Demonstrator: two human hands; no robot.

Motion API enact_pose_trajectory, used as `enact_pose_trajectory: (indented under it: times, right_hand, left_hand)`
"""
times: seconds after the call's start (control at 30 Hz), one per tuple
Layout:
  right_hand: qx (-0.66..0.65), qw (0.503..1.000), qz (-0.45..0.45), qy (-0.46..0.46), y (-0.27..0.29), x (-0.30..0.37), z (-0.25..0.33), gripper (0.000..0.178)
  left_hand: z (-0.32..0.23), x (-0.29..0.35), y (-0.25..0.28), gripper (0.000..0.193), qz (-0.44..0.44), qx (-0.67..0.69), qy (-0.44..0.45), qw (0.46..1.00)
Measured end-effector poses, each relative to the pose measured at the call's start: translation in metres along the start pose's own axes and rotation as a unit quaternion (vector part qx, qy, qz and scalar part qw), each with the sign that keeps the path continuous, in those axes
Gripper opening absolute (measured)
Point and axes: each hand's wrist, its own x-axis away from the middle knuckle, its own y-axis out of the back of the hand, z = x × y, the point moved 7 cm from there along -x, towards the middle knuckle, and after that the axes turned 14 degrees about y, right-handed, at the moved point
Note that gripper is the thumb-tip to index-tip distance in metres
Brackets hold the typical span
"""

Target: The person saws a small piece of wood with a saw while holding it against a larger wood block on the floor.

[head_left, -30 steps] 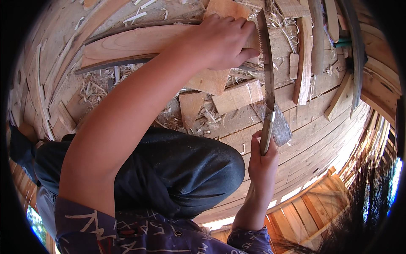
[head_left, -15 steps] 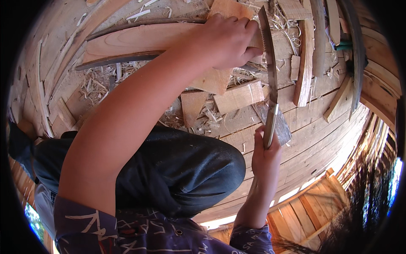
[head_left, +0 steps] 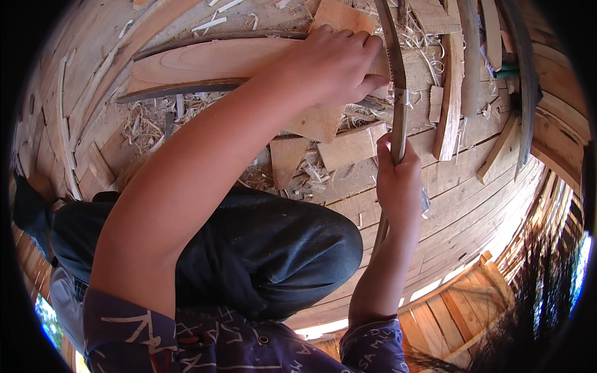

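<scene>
My left hand (head_left: 333, 65) presses down on the right end of a long pale wooden plank (head_left: 205, 61) lying across the wooden floor, fingers curled over its edge. My right hand (head_left: 398, 183) grips the handle of a long narrow saw (head_left: 393, 56) whose toothed blade runs upward, right beside my left fingers at the plank's end. My knee in dark trousers (head_left: 273, 248) is bent below the plank.
Wood shavings (head_left: 146, 121) and short offcut boards (head_left: 351, 146) litter the plank floor. Several loose wooden strips (head_left: 451, 93) lie to the right of the saw. A dark curved bar (head_left: 525, 81) lies at far right. Slatted wooden walls curve around.
My right hand has pushed the saw upward and forward along the plank's end. My left hand stays pressed on the plank.
</scene>
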Motion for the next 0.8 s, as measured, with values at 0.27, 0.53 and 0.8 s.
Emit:
enact_pose_trajectory:
  times: [0.27, 0.53, 0.8]
  right_hand:
    - [0.027, 0.999, -0.019, -0.01, 0.005, 0.025, 0.013, 0.009]
    - [0.016, 0.999, -0.031, 0.009, -0.005, 0.029, 0.009, 0.009]
    - [-0.025, 0.995, 0.004, -0.101, 0.015, 0.111, -0.008, 0.006]
  left_hand:
    - [-0.002, 0.012, -0.003, 0.054, -0.077, -0.03, -0.042, 0.996]
    - [0.007, -0.004, -0.001, 0.052, 0.035, 0.001, 0.046, 0.998]
    - [0.005, -0.002, -0.004, 0.052, -0.035, 0.008, -0.009, 0.999]
